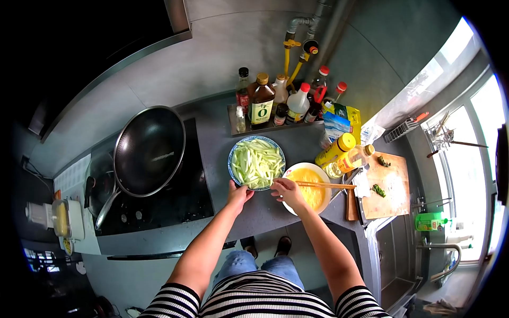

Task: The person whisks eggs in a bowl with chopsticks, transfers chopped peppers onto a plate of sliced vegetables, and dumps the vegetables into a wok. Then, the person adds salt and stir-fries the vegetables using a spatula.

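Blue-rimmed bowl (231,165) of green vegetable strips (258,163) sits at twelve o'clock on the bench (305,146), left hand's (239,196) grip clamped at seven, right hand's (288,192) unclear at five, apparently steadying, next needing level support.

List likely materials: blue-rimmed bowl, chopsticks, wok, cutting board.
Blue-rimmed bowl: probably glazed ceramic; shiny patterned rim, though melamine is possible.
Chopsticks: wood or bamboo, going by the warm tan colour.
Wok: metal, judging by the bright rim and handle; dark interior may be coated.
Cutting board: likely wood; pale brown, fairly matte.
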Available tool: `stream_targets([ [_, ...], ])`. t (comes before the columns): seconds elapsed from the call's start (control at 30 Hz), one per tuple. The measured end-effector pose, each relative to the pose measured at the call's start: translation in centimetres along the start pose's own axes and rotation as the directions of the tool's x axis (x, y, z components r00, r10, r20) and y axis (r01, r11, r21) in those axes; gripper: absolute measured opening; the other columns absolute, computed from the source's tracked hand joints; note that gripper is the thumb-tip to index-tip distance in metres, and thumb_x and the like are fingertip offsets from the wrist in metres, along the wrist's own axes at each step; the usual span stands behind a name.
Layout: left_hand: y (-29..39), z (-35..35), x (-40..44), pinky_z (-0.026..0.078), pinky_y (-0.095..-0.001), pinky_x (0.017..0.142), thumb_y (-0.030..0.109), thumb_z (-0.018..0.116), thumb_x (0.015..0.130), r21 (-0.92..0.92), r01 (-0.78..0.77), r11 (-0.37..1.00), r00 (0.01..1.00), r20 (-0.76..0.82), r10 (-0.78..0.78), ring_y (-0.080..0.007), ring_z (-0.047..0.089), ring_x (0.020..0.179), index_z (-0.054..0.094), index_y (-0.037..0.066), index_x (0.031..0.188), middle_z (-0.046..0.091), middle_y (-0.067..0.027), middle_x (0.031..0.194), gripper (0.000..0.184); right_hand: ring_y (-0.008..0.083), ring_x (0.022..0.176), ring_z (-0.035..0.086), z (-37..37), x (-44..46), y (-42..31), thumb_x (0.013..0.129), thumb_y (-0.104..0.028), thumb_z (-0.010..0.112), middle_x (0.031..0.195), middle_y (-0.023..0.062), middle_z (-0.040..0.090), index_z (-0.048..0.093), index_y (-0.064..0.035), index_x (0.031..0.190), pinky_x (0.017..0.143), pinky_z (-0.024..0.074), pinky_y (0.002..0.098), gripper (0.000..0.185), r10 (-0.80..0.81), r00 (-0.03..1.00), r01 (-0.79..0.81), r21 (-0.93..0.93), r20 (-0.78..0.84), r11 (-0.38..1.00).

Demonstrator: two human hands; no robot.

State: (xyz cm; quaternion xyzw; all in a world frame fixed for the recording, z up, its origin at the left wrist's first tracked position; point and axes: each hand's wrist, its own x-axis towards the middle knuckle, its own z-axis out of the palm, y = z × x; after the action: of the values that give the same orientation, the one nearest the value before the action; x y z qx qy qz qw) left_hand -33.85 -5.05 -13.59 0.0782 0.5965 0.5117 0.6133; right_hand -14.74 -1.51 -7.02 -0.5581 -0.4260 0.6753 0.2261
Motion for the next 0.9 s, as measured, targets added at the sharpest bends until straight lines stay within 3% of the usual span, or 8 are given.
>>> stream_targets([
  [0.2,1.1,-0.4,-0.1,0.057,-0.0340,0.075,0.004,0.050,0.087,-0.009,-0.030,1.000,1.000,-0.006,0.030,-0.0207,0.064,0.090,0.043,0.012,0.121,0.059,-0.0097,0.111,0.035,0.0148,0.085,0.065,-0.9,-1.0,0.9,0.097,-0.025,0.055,0.099,0.0071,0.067,0.059,-0.0022,0.117,0.071,0.0529,0.0277,0.031,-0.022,0.999,0.023,0.040,-0.033,0.999],
  [0.37,2.0,-2.0,-3.8,0.057,-0.0364,0.077,0.006,0.047,0.091,-0.015,-0.052,0.999,0.998,0.033,0.053,-0.0215,0.063,0.094,0.040,0.013,0.127,0.056,-0.0105,0.117,0.037,0.0193,0.091,0.065,-0.9,-1.3,0.2,0.098,-0.026,0.054,0.103,0.0091,0.064,0.051,-0.0037,0.127,0.077,0.0542,0.0325,0.036,0.028,1.000,-0.027,0.164,0.000,0.986],
  [0.43,2.6,-1.9,-6.2,0.057,-0.0365,0.076,0.006,0.048,0.090,-0.029,-0.075,0.997,0.997,0.026,0.076,-0.0212,0.064,0.092,0.044,0.013,0.124,0.059,-0.0098,0.112,0.036,0.0217,0.095,0.064,-0.4,-1.6,-0.3,0.099,-0.025,0.053,0.107,0.0104,0.062,0.048,-0.0039,0.130,0.080,0.0548,0.0349,0.038,0.007,1.000,-0.013,0.230,0.025,0.973],
  [0.57,3.3,-3.0,-9.9,0.056,-0.0369,0.079,0.006,0.048,0.089,0.027,-0.114,0.993,0.993,0.039,0.113,-0.0195,0.064,0.091,0.046,0.012,0.124,0.060,-0.0089,0.110,0.035,0.0250,0.104,0.063,-0.5,-1.7,-0.6,0.091,0.002,0.046,0.118,0.0137,0.060,0.046,-0.0042,0.132,0.086,0.0554,0.0397,0.042,-0.066,0.972,-0.030,0.396,0.227,0.918],
  [0.63,3.9,-2.6,-12.0,0.055,-0.0366,0.082,0.006,0.047,0.089,0.061,-0.136,0.989,0.991,0.021,0.135,-0.0191,0.063,0.094,0.045,0.011,0.125,0.059,-0.0104,0.114,0.037,0.0252,0.103,0.064,-0.4,-2.4,-0.5,0.090,0.003,0.045,0.118,0.0142,0.061,0.046,-0.0041,0.132,0.085,0.0558,0.0393,0.042,-0.084,0.966,-0.014,0.378,0.243,0.926],
  [0.73,3.2,-3.1,-13.2,0.054,-0.0413,0.085,0.022,0.048,0.093,0.073,-0.153,0.985,0.984,0.102,0.145,-0.0225,0.062,0.098,0.038,0.018,0.135,0.056,-0.0083,0.117,0.043,0.0246,0.100,0.065,-0.5,-3.3,-0.4,0.089,0.003,0.043,0.115,0.0145,0.062,0.047,-0.0038,0.131,0.084,0.0563,0.0385,0.042,-0.108,0.963,0.004,0.390,0.245,0.921],
  [0.83,2.4,-1.4,-14.7,0.053,-0.0448,0.087,0.040,0.043,0.094,-0.087,-0.187,0.979,0.981,0.038,0.190,-0.0247,0.063,0.101,0.037,0.017,0.138,0.056,-0.0084,0.123,0.050,0.0240,0.100,0.065,-1.5,-4.9,-0.7,0.090,0.002,0.044,0.115,0.0139,0.062,0.049,-0.0037,0.129,0.084,0.0560,0.0385,0.040,-0.124,0.958,0.004,0.420,0.258,0.908],
  [0.9,1.4,-0.7,-14.6,0.053,-0.0453,0.087,0.052,0.039,0.094,-0.211,-0.135,0.968,0.972,0.163,0.171,-0.0250,0.062,0.105,0.036,0.014,0.140,0.056,-0.0088,0.126,0.060,0.0230,0.101,0.064,-2.1,-6.4,-0.7,0.090,0.000,0.044,0.115,0.0129,0.062,0.050,-0.0038,0.128,0.085,0.0559,0.0383,0.039,-0.120,0.966,-0.001,0.466,0.229,0.885],
])
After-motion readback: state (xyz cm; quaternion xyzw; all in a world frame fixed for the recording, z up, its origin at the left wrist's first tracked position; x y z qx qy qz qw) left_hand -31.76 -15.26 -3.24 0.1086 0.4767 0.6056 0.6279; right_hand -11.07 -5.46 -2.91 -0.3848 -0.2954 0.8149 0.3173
